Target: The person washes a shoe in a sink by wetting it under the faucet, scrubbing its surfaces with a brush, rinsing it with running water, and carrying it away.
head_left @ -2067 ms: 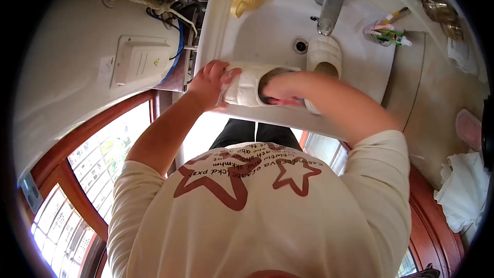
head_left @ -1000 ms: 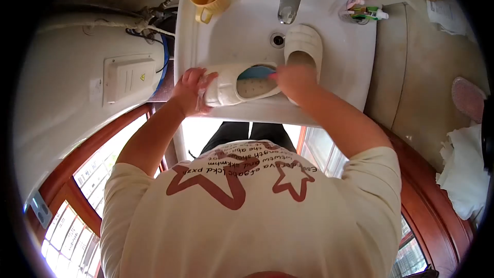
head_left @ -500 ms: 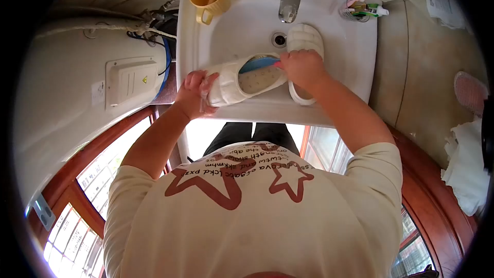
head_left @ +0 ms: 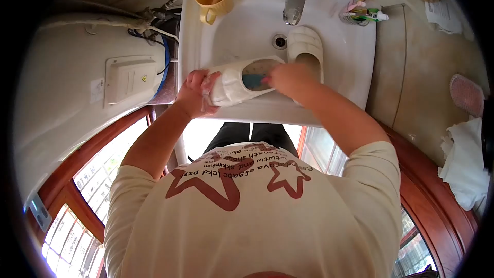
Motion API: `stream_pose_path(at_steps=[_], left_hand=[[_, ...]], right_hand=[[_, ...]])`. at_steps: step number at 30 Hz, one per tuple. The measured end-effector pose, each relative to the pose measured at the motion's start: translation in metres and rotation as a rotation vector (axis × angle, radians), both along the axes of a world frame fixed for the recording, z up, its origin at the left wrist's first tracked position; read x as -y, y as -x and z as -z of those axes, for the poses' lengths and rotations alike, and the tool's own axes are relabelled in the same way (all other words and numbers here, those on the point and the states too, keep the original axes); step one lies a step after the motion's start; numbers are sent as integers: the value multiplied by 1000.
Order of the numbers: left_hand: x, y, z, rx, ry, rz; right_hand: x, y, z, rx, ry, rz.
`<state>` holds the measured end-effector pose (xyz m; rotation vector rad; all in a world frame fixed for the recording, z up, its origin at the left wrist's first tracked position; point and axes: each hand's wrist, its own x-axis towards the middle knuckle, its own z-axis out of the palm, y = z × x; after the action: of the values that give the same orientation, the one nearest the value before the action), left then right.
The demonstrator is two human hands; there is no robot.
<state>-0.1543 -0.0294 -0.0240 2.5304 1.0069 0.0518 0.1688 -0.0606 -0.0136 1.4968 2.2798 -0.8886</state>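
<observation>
White slipper (head_left: pixel 231 83) lies over the sink's (head_left: pixel 355 67) front rim, left hand (head_left: pixel 194 92) clamped round its toe, right hand (head_left: pixel 288 80) closed on a blue brush (head_left: pixel 252 80) inside it: mid-scrub, I'd say, next needing firm strokes along the insole

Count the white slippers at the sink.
2. One white slipper is held by the left hand at the basin's front edge while the right hand works a blue brush inside it; the other slipper lies in the sink near the drain.
</observation>
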Motion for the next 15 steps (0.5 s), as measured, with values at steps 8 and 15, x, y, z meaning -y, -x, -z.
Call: stream_pose_path(at_steps=[8,15], left_hand=[[7,8,11,-3,-18,10],[5,-5,5,-57,-79,43]], right_hand=[[5,10,-10,45,65,38],[-15,-20,-12,185,113,145]])
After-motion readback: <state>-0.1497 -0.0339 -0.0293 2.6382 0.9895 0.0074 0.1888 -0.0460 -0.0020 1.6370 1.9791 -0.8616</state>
